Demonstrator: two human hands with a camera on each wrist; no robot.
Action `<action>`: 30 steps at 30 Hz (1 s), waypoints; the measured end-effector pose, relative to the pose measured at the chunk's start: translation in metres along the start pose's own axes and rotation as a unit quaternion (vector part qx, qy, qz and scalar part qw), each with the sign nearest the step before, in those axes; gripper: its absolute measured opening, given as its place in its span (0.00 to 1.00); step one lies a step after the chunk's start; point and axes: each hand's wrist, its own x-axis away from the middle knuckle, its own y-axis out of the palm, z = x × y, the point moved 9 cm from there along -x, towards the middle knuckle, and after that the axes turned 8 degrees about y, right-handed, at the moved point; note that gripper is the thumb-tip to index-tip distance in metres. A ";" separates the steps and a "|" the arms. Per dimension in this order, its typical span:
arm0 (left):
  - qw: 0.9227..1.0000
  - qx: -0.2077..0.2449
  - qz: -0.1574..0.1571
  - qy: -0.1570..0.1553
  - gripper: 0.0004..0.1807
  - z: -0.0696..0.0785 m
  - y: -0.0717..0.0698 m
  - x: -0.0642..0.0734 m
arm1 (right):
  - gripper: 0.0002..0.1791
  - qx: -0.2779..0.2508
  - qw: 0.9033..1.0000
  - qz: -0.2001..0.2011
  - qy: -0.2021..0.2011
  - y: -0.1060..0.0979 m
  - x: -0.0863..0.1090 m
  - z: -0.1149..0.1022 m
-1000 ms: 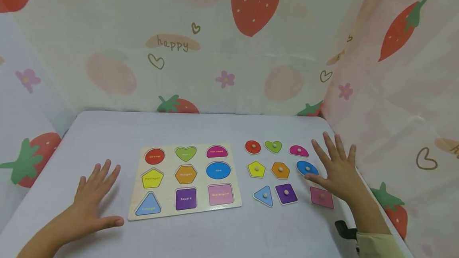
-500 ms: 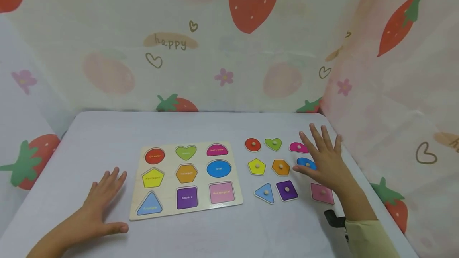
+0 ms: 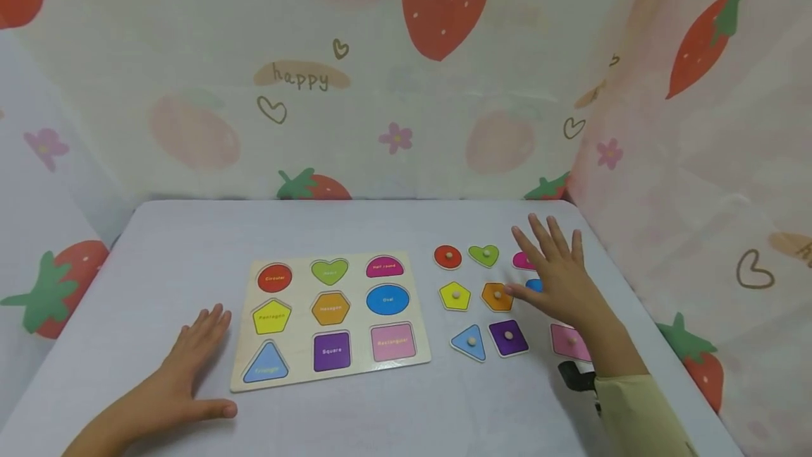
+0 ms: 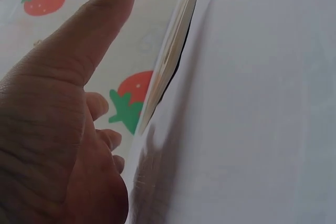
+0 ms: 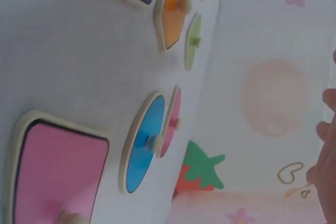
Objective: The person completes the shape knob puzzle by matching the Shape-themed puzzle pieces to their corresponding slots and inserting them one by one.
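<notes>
A wooden shape board (image 3: 296, 316) with several coloured, labelled shapes lies on the white table. My left hand (image 3: 180, 386), fingers extended and thumb apart, is just left of the board's near corner and holds nothing. Right of the board lie knobbed puzzle pieces, among them a yellow pentagon (image 3: 447, 297), a purple square (image 3: 501, 344) and a light-blue triangle (image 3: 466, 350). Spread above the right-hand pieces is my right hand (image 3: 561, 284), holding nothing. It partly hides the blue oval (image 5: 142, 156) and the half-round piece (image 5: 171, 127); the pink rectangle (image 5: 58, 166) is near its wrist.
A red circle (image 3: 442, 252), a green heart (image 3: 479, 252) and an orange hexagon (image 3: 491, 299) lie in the piece rows. A dark object (image 3: 574, 377) shows beside the right sleeve (image 3: 641, 411). Strawberry-print cloth (image 3: 393, 90) hangs behind the table.
My right hand has moved left over the pieces, now covering more of the half-round and oval. The left hand has shifted right and slightly nearer me, closer to the board.
</notes>
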 end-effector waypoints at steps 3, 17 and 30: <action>1.000 -0.005 0.001 0.008 0.73 0.002 0.001 0.001 | 0.57 -0.004 1.000 0.002 -0.003 -0.002 -0.006 -0.005; 1.000 0.000 -0.027 -0.007 0.73 0.005 0.012 -0.003 | 0.53 -0.035 0.999 -0.025 -0.018 0.005 -0.037 -0.029; 0.999 -0.025 -0.022 -0.040 0.72 0.007 0.016 -0.005 | 0.47 -0.068 0.996 -0.053 -0.018 0.016 -0.067 -0.047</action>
